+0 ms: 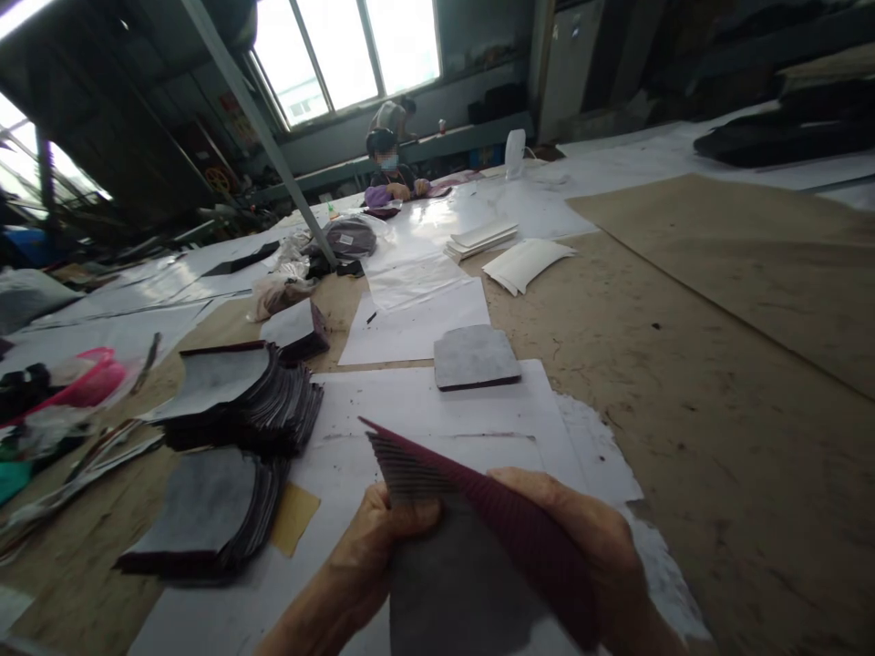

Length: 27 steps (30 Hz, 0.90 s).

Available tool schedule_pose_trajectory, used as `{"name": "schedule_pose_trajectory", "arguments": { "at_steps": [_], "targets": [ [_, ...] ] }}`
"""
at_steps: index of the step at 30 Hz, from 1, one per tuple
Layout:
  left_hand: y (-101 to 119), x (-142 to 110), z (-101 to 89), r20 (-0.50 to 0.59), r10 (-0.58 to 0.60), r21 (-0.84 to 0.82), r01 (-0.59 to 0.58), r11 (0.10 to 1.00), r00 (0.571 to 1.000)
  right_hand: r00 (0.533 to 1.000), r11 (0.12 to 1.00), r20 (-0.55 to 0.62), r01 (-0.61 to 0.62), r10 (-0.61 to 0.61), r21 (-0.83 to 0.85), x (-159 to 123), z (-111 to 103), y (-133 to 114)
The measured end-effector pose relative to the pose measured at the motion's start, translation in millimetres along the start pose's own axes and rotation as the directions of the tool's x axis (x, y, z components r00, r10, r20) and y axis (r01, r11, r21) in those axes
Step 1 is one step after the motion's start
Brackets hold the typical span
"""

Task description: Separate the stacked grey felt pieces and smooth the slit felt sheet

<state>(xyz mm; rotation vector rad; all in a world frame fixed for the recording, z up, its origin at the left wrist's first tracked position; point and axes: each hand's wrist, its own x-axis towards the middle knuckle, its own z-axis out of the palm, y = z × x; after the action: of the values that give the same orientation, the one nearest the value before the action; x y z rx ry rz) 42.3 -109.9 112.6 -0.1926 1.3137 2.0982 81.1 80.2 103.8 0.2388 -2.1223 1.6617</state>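
Observation:
Both my hands hold a fanned stack of maroon pieces (478,538) with grey backs, low in the middle of the head view. My left hand (373,560) grips its left edge, thumb on top. Along its right edge my right hand (594,547) curls its fingers over the maroon faces. Beneath lies white paper (424,401) spread on the brown table (684,383). A small stack of the same grey-backed pieces (475,357) sits just beyond on the paper.
Left of me stand larger piles of grey-backed pieces (232,392), (205,510), (297,328). A pink basket (88,378) and scraps lie at far left. White folded sheets (523,264) sit farther back. A person (389,173) works at the far end. A slanted metal post (273,146) rises from the table.

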Motion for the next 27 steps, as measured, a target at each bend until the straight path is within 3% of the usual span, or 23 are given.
{"name": "schedule_pose_trajectory", "arguments": {
  "at_steps": [1,2,4,7,10,11,13,14,15,17,18,20,21,24,27],
  "targets": [
    [-2,1,-2.3,-0.023,0.018,0.033,-0.017,0.999,1.000,0.987,0.987,0.034,-0.160,0.159,0.035,3,-1,2],
    [-4,2,-4.7,-0.054,0.044,0.069,-0.040,0.997,0.998,0.945,0.943,0.075,-0.323,0.318,0.082,5,-3,2],
    [-7,2,-8.8,-0.121,0.087,0.122,-0.072,0.990,0.989,0.833,0.813,0.168,-0.551,0.526,0.187,7,-5,1],
    [-11,-1,-11.7,-0.153,0.048,0.118,-0.030,0.993,0.987,0.728,0.692,0.191,-0.685,0.658,0.226,3,-3,-3],
    [-16,0,-14.1,-0.162,-0.016,0.130,0.038,0.991,0.987,0.660,0.644,0.071,-0.747,0.748,0.165,-7,7,4],
    [-20,2,-16.0,-0.199,-0.018,0.206,0.060,0.977,0.980,0.650,0.646,0.027,-0.758,0.759,0.086,-11,12,11],
    [-30,9,-22.2,-0.329,0.040,0.454,0.121,0.883,0.944,0.683,0.654,-0.085,-0.722,0.725,-0.225,-22,24,30],
    [-36,13,-26.3,-0.392,0.090,0.575,0.168,0.801,0.915,0.734,0.623,-0.157,-0.653,0.661,-0.430,-28,29,40],
    [-42,16,-30.9,-0.446,0.156,0.664,0.209,0.718,0.882,0.814,0.598,-0.194,-0.543,0.547,-0.590,-34,34,49],
    [-55,19,-40.2,-0.488,0.351,0.791,0.234,0.566,0.799,0.944,0.509,-0.178,-0.301,0.277,-0.807,-44,39,60],
    [-61,19,-44.4,-0.454,0.466,0.850,0.212,0.482,0.759,0.977,0.461,-0.149,-0.205,0.155,-0.864,-47,39,62],
    [-69,17,-50.9,-0.263,0.668,0.963,0.144,0.230,0.696,0.996,0.415,-0.085,-0.072,-0.014,-0.907,-51,38,62],
    [-73,17,-53.1,-0.140,0.709,0.990,0.102,0.096,0.691,0.997,0.424,-0.057,-0.029,-0.052,-0.905,-52,37,61],
    [-81,18,-56.7,0.184,0.617,0.973,-0.052,-0.226,0.765,0.994,0.484,0.076,0.105,-0.080,-0.869,-58,37,64],
    [-89,24,-59.7,0.294,0.461,0.922,-0.123,-0.366,0.837,0.975,0.499,0.224,0.202,-0.016,-0.843,-68,40,76]
  ]
}}
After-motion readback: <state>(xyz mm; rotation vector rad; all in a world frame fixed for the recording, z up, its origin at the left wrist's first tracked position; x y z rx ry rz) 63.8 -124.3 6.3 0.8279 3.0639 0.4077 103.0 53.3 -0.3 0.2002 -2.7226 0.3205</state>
